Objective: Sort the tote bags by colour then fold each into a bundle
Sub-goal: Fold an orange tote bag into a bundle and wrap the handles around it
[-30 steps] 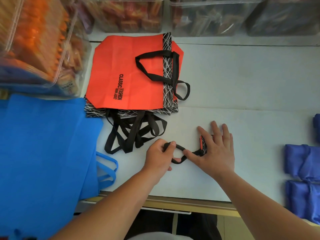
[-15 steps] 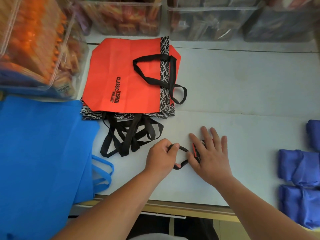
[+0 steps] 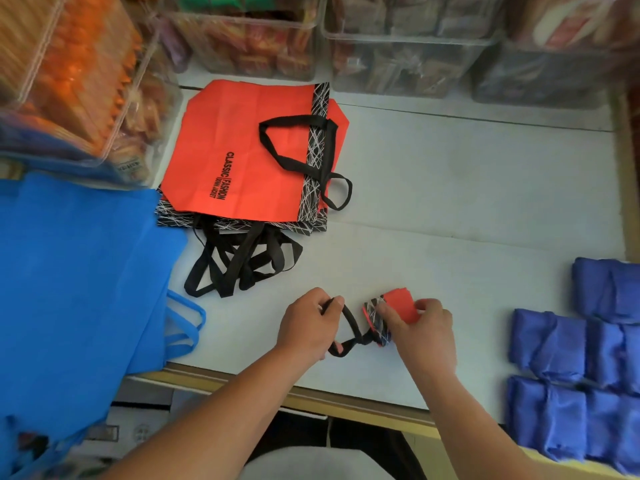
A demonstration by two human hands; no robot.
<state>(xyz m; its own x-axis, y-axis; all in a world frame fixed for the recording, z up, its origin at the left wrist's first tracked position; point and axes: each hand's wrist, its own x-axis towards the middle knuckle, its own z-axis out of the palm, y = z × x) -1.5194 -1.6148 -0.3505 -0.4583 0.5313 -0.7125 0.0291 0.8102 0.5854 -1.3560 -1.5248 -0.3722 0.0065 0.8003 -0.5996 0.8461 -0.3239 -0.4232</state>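
Both hands work near the front edge of the white table (image 3: 450, 209) — your right hand (image 3: 424, 336) pinches the small folded red fabric bundle (image 3: 401, 304) steady while your left hand (image 3: 306, 323) grips its black strap loop (image 3: 350, 322) taut — seemingly for wrapping.

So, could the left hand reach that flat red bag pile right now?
Probably, once freed: the left hand grips the bundle's black handle, yet only bare table lies before the red bag pile.
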